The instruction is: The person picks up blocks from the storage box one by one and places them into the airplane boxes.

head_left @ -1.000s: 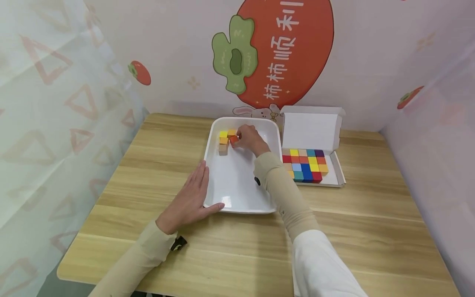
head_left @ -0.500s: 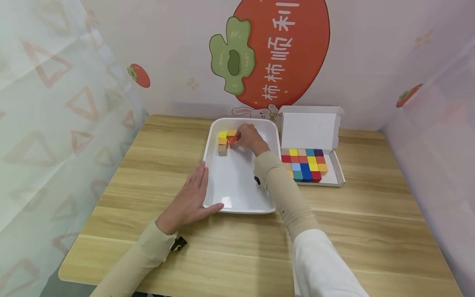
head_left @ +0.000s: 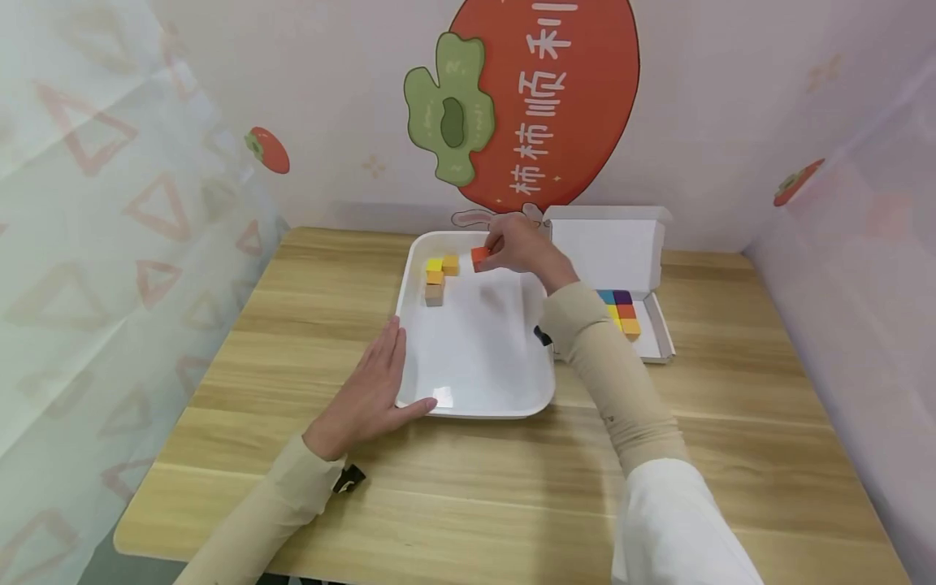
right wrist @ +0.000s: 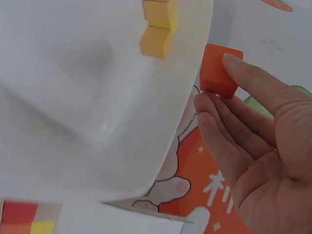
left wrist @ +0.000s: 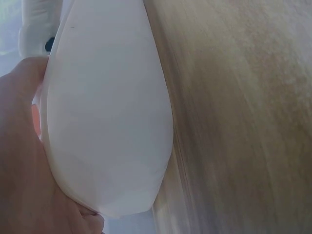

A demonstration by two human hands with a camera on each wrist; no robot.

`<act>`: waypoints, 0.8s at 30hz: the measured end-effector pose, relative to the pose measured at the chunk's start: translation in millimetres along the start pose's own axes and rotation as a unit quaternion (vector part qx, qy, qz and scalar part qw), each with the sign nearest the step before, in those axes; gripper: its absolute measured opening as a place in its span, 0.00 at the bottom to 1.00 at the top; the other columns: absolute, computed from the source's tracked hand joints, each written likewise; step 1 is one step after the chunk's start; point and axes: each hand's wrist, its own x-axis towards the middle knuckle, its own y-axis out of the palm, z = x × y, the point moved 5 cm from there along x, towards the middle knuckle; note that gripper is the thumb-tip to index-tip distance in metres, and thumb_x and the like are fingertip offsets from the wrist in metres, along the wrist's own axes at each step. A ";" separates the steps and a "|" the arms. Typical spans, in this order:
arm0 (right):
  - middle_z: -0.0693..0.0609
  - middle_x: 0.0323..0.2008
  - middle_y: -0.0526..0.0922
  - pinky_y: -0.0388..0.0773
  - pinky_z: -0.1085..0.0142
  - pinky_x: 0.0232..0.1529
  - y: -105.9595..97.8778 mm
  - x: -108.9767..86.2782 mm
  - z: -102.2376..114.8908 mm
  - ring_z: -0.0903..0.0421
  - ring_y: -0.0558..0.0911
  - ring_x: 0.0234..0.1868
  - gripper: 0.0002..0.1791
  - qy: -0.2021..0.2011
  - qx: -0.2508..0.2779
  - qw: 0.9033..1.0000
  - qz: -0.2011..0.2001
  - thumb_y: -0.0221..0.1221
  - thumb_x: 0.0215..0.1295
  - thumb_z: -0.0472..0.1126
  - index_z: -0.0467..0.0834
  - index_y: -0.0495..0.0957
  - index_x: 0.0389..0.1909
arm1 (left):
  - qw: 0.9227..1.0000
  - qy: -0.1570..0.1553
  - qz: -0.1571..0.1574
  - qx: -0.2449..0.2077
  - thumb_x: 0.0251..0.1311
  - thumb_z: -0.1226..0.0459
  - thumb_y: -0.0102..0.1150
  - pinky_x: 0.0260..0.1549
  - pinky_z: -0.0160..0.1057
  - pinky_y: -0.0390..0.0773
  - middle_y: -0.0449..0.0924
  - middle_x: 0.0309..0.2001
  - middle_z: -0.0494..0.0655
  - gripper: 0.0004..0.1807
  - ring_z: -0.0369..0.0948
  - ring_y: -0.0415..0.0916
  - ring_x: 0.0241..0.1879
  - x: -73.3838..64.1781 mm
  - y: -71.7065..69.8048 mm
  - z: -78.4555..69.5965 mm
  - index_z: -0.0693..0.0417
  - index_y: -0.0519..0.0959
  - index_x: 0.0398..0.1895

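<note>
My right hand pinches an orange-red cube block between thumb and fingertips over the back of a white tray. In the right wrist view, the held block is raised apart from the other blocks. A yellow block, two orange ones and a plain wood one sit in an L shape in the tray's back left part. My left hand rests at the tray's front left corner, fingers straight along its outer side, thumb over the front rim. The left wrist view shows the tray's outer wall.
Right of the tray stands an open white cardboard box, its lid raised against the wall. Several coloured blocks lie in it, partly hidden by my right sleeve. Everything stands on a wood-grain table, with a printed wall behind.
The orange-red block, which was beside the orange blocks, has been lifted away and moved right and back in my right hand. My left hand has stayed on the tray.
</note>
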 end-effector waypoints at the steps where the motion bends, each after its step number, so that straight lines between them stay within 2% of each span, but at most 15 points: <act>1: 0.48 0.48 0.83 0.85 0.56 0.56 -5.5 -5.4 -1.8 0.50 0.80 0.52 0.18 -0.003 -0.001 1.000 -0.003 0.78 0.60 0.46 0.42 0.88 0.47 | 1.000 -0.001 0.000 0.001 0.67 0.30 0.54 0.83 0.60 0.49 0.26 0.86 0.63 0.67 0.56 0.30 0.87 -0.3 -0.1 0.3 0.70 0.36 0.84; 4: 0.48 0.52 0.82 0.85 0.55 0.56 -21.8 -23.7 -12.4 0.50 0.80 0.54 0.18 0.005 0.011 1.000 -0.008 0.77 0.62 0.48 0.43 0.88 0.48 | 1.000 -0.001 0.000 0.000 0.67 0.30 0.54 0.83 0.60 0.49 0.25 0.86 0.64 0.67 0.56 0.29 0.87 -0.5 -0.1 0.8 0.70 0.35 0.84; 7: 0.47 0.53 0.84 0.87 0.53 0.55 -38.3 -45.1 -29.2 0.48 0.84 0.52 0.20 0.021 0.011 1.000 -0.009 0.76 0.63 0.49 0.44 0.86 0.52 | 1.000 0.001 0.001 -0.002 0.67 0.30 0.54 0.84 0.59 0.48 0.25 0.86 0.64 0.67 0.56 0.29 0.87 0.0 0.2 0.5 0.70 0.35 0.84; 9: 0.45 0.50 0.88 0.88 0.52 0.55 -49.9 -60.5 -43.7 0.47 0.86 0.51 0.21 0.031 0.003 0.999 -0.014 0.75 0.63 0.49 0.45 0.86 0.54 | 1.000 0.003 0.002 -0.003 0.67 0.31 0.54 0.84 0.59 0.47 0.24 0.86 0.64 0.67 0.56 0.29 0.87 0.3 0.4 0.0 0.70 0.34 0.84; 16: 0.38 0.53 0.87 0.87 0.48 0.55 -89.0 -119.3 -99.1 0.42 0.85 0.52 0.23 0.065 -0.041 0.997 -0.017 0.73 0.65 0.50 0.40 0.85 0.55 | 1.000 0.003 -0.003 -0.010 0.67 0.31 0.55 0.84 0.60 0.47 0.25 0.86 0.64 0.66 0.56 0.29 0.87 1.0 2.3 -0.7 0.70 0.35 0.84; 20: 0.36 0.52 0.87 0.88 0.49 0.51 -101.4 -151.4 -131.1 0.41 0.84 0.51 0.24 0.085 -0.057 0.995 -0.014 0.73 0.66 0.49 0.37 0.85 0.55 | 1.000 0.005 -0.005 -0.013 0.68 0.31 0.55 0.84 0.60 0.47 0.25 0.86 0.64 0.66 0.56 0.29 0.87 1.1 3.6 0.3 0.70 0.35 0.84; 24: 0.36 0.49 0.88 0.88 0.50 0.49 -103.0 -176.6 -155.5 0.41 0.86 0.49 0.25 0.101 -0.059 0.993 -0.023 0.75 0.64 0.49 0.36 0.86 0.54 | 1.000 0.008 -0.007 -0.014 0.68 0.32 0.55 0.83 0.61 0.48 0.25 0.86 0.64 0.66 0.57 0.29 0.87 1.3 2.7 0.7 0.70 0.35 0.84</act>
